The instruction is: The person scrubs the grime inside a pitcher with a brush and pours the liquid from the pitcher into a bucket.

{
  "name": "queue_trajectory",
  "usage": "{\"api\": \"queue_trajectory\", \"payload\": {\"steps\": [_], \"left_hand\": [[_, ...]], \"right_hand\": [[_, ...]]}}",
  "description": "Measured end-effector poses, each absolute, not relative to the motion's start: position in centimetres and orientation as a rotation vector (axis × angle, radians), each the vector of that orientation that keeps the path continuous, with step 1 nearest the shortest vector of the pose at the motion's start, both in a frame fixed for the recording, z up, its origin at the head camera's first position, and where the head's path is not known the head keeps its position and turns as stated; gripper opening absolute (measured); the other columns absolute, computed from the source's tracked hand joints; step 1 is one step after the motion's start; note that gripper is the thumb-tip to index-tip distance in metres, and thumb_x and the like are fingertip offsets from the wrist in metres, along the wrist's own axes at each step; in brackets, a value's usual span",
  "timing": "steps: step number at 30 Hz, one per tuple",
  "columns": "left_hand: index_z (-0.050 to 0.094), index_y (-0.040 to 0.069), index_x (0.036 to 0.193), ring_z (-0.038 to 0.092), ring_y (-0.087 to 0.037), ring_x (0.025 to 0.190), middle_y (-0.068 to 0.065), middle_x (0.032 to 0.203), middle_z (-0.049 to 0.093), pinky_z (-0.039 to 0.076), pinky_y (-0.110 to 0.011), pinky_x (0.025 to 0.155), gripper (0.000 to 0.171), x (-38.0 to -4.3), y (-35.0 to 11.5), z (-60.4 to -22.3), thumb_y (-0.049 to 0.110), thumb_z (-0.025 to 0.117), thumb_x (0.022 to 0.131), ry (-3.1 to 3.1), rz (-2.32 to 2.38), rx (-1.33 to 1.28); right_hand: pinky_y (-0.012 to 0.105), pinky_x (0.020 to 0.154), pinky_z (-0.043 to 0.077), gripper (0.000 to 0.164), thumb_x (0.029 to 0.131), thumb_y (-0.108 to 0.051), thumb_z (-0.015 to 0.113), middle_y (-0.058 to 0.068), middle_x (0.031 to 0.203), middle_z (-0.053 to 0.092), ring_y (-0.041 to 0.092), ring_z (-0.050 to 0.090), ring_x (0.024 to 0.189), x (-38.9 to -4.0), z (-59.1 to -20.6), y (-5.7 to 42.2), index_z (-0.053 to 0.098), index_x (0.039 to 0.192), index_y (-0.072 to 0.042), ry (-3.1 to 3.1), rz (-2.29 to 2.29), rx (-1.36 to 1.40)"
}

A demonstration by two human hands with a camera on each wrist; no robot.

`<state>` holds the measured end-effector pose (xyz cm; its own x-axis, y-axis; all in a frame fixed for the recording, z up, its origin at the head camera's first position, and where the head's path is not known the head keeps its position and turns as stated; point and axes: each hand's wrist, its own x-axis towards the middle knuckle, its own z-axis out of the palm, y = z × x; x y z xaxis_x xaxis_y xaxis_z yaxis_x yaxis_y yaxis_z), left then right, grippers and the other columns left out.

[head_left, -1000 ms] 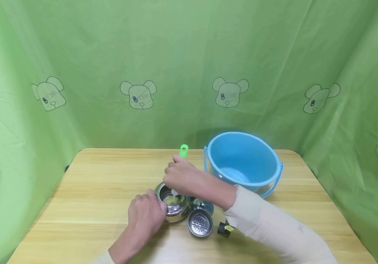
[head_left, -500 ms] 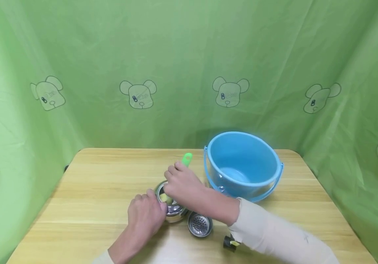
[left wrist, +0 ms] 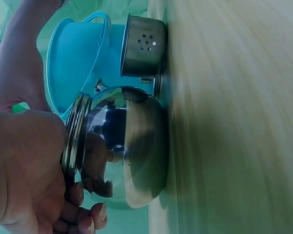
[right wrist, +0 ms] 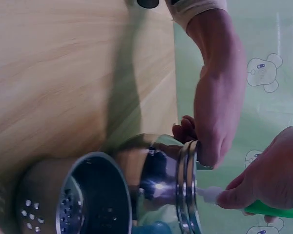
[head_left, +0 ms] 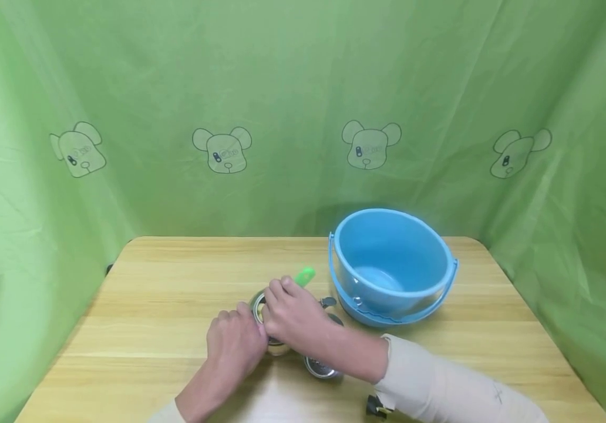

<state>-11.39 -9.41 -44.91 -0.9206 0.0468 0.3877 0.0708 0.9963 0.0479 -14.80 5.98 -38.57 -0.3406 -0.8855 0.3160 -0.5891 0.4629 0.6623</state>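
Observation:
A round, shiny metal pot (left wrist: 141, 146) with a ringed rim stands upright on the table. My left hand (head_left: 234, 341) grips its rim from the left, fingers curled down outside it in the left wrist view. In my right hand (head_left: 295, 314) is a cleaning brush (head_left: 305, 276) with a green handle. Its white neck (right wrist: 210, 195) slants into the pot's mouth in the right wrist view. The brush head is hidden inside the pot; a bit of pale yellow shows at the opening. Close by on the right sits a metal strainer cup (right wrist: 95, 195) with a perforated bottom.
A blue bucket (head_left: 393, 252) with its handle hanging down stands behind and right of the pot. Shiny metal pieces (head_left: 328, 302) show past my right wrist. A black item (head_left: 376, 406) is by the right sleeve. Green curtain (head_left: 303, 176) surrounds the wooden table (head_left: 187, 270).
My right hand has come down with the brush, whose green handle now leans lower and further right. Pale yellow showed in the pot's mouth half a second ago. My left hand has stayed put.

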Motion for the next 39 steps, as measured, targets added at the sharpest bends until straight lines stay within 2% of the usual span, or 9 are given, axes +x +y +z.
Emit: {"api": "queue_trajectory", "payload": {"steps": [8, 13, 21, 29, 33, 39], "left_hand": [[0.04, 0.011, 0.066, 0.034, -0.016, 0.049, -0.001, 0.055, 0.036, 0.023, -0.026, 0.044, 0.03, -11.4, -9.5, -44.5, 0.026, 0.058, 0.086, -2.81, -0.155, -0.054], [0.041, 0.011, 0.066, 0.033, -0.017, 0.049, -0.001, 0.054, 0.035, 0.023, -0.027, 0.045, 0.029, -11.4, -9.5, -44.6, 0.026, 0.057, 0.085, -2.787, -0.173, -0.051], [0.038, 0.012, 0.064, 0.03, -0.015, 0.048, 0.001, 0.054, 0.033, 0.019, -0.026, 0.044, 0.027, -11.3, -9.6, -44.6, 0.023, 0.055, 0.082, -2.76, -0.168, -0.065], [0.038, 0.012, 0.065, 0.03, -0.016, 0.048, 0.0, 0.054, 0.034, 0.02, -0.026, 0.044, 0.026, -11.4, -9.5, -44.6, 0.023, 0.054, 0.083, -2.767, -0.181, -0.06], [0.04, 0.011, 0.067, 0.033, -0.017, 0.05, -0.001, 0.055, 0.035, 0.022, -0.027, 0.045, 0.027, -11.4, -9.4, -44.7, 0.025, 0.055, 0.084, -2.799, -0.186, -0.054], [0.04, 0.011, 0.068, 0.034, -0.017, 0.05, -0.001, 0.056, 0.037, 0.023, -0.028, 0.046, 0.027, -11.4, -9.4, -44.6, 0.026, 0.054, 0.085, -2.84, -0.185, -0.052]], "right_hand": [[0.029, 0.079, 0.043, 0.013, 0.091, -0.018, 0.066, -0.004, 0.076, 0.059, 0.015, 0.049, 0.076, -14.9, -39.1, 6.8, 0.069, 0.078, -0.017, -1.988, -0.665, 1.216], [0.03, 0.081, 0.045, 0.011, 0.091, -0.02, 0.067, -0.003, 0.08, 0.064, 0.016, 0.054, 0.081, -14.8, -39.3, 7.4, 0.075, 0.086, -0.015, -1.944, -0.719, 1.23], [0.032, 0.085, 0.047, 0.017, 0.089, -0.023, 0.071, 0.002, 0.09, 0.071, 0.019, 0.059, 0.09, -14.9, -39.0, 8.5, 0.078, 0.101, -0.013, -1.919, -0.795, 1.247], [0.033, 0.088, 0.047, 0.025, 0.095, -0.029, 0.064, 0.002, 0.097, 0.075, 0.02, 0.06, 0.093, -14.8, -39.0, 9.4, 0.077, 0.108, -0.012, -1.889, -0.778, 1.257], [0.032, 0.087, 0.048, 0.024, 0.095, -0.026, 0.061, 0.002, 0.096, 0.074, 0.02, 0.059, 0.092, -14.5, -39.0, 10.0, 0.077, 0.106, -0.012, -1.875, -0.768, 1.258], [0.034, 0.091, 0.055, 0.025, 0.093, -0.026, 0.069, 0.005, 0.102, 0.076, 0.021, 0.065, 0.098, -14.3, -38.8, 10.8, 0.076, 0.113, -0.013, -1.907, -0.769, 1.254]]}}
